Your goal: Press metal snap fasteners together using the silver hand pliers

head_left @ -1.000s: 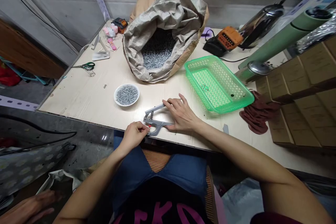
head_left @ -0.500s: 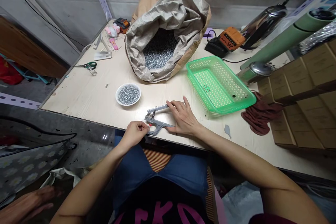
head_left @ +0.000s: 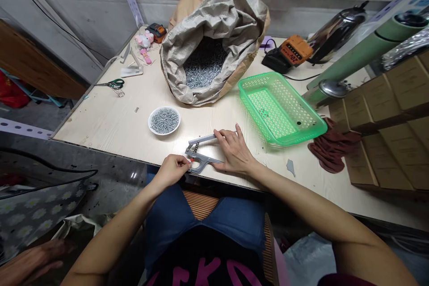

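A grey hand tool with two spread handles and a dark spring near its head lies at the table's front edge. Around its handles, my right hand is closed, thumb on the lower one and fingers on the upper. My left hand pinches a small red and silver piece at the tool's head; its exact kind is too small to tell. Behind my left hand stands a white bowl full of small silver metal parts. Many similar parts fill a large open sack farther back.
A green plastic basket is at right, beside a dark red cloth and stacked cardboard boxes. Scissors lie at left. An orange battery on a charger sits behind. Another person's hand shows at lower left.
Almost nothing differs. The left fingertips and the red piece have shifted very slightly at the tool's head; the right hand keeps its grip on the handles.
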{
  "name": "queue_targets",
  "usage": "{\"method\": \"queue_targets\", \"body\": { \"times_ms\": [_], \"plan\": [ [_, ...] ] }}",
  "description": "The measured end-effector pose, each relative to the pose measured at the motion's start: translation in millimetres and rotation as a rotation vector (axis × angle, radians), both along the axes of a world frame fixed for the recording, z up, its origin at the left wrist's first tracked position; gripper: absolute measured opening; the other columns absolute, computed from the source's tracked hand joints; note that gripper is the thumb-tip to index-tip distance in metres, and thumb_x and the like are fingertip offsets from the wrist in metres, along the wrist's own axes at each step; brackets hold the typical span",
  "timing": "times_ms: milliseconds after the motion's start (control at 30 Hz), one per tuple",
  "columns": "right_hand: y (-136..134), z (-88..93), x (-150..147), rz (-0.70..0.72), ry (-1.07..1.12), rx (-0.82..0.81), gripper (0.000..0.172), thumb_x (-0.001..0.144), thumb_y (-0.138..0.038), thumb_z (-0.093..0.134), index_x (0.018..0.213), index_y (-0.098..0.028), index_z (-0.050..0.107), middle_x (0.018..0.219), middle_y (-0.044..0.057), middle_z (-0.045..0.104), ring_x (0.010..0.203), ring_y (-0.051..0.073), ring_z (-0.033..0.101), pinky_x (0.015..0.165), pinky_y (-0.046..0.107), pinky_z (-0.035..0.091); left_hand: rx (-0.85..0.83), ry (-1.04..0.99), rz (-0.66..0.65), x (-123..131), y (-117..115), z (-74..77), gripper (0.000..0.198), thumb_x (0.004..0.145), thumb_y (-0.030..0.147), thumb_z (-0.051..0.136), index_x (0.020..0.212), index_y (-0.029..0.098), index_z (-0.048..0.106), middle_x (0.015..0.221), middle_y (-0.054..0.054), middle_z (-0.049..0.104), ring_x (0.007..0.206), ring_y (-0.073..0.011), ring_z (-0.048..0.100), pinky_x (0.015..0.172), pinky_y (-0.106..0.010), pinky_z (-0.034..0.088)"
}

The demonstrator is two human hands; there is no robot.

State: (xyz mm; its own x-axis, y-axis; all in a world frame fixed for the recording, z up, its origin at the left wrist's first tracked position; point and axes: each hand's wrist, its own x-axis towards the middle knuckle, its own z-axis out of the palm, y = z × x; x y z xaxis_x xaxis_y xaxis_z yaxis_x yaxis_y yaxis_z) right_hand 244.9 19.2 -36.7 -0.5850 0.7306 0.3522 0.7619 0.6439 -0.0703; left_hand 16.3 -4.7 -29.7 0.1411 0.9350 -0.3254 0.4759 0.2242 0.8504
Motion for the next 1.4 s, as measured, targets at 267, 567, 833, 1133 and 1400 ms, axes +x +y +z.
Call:
{"method": "queue_targets", "body": {
  "times_ms": [267,567,833,1133,1400],
  "plan": [
    [3,1.7,0,0.022,-0.02,-0.022,0.085,0.072,-0.057,0.05,0.135,-0.002,0.031,0.121,0.022,0.047,0.109,0.034,0.044,0.101,0.061,0.019,-0.031,0.005,0.026,2,-1,3.7,0.018,0.06,0.031,0.059,0.052,0.015,0.061,0.046,0.002,0.053,0.046,-0.0099,0.043,0.049,-0.022,0.032],
    [9,-4.3,1,0.147,0.022,-0.02,0.069,0.082,-0.051,0.048,0.128,0.0,0.038,0.113,0.021,0.051,0.101,0.029,0.045,0.087,0.046,0.04,-0.008,0.009,0.029,2,-2,1.4,0.019,0.064,0.03,0.058,0.053,0.014,0.061,0.049,0.0,0.056,0.048,-0.0119,0.047,0.05,-0.023,0.034],
    [-1,-6.5,-6,0.101,-0.01,0.0,0.06,0.086,-0.036,0.046,0.133,-0.002,0.029,0.114,0.022,0.049,0.1,0.031,0.045,0.081,0.046,0.043,0.286,0.11,0.187,-21,-16,3.6,0.032,0.07,0.039,0.057,0.083,0.013,0.069,0.073,-0.007,0.067,0.066,-0.0172,0.057,0.066,-0.029,0.045],
    [8,7.0,-18,0.102,-0.141,-0.134,0.054,0.075,-0.023,0.061,0.121,-0.003,0.041,0.1,0.017,0.053,0.09,0.027,0.048,0.077,0.039,0.046,0.391,0.104,0.263,-33,-30,-5.5,0.031,0.075,0.041,0.053,0.08,0.015,0.069,0.07,-0.004,0.064,0.06,-0.0136,0.053,0.06,-0.026,0.045],
    [6,15.0,-21,0.127,-0.348,-0.24,0.024,0.082,-0.025,0.056,0.1,-0.008,0.052,0.087,0.009,0.053,0.079,0.02,0.05,0.064,0.029,0.043,0.509,0.108,0.301,-35,-38,-14.1,0.028,0.08,0.038,0.051,0.077,0.016,0.068,0.071,-0.004,0.064,0.061,-0.0132,0.053,0.059,-0.024,0.045]
  ]
}}
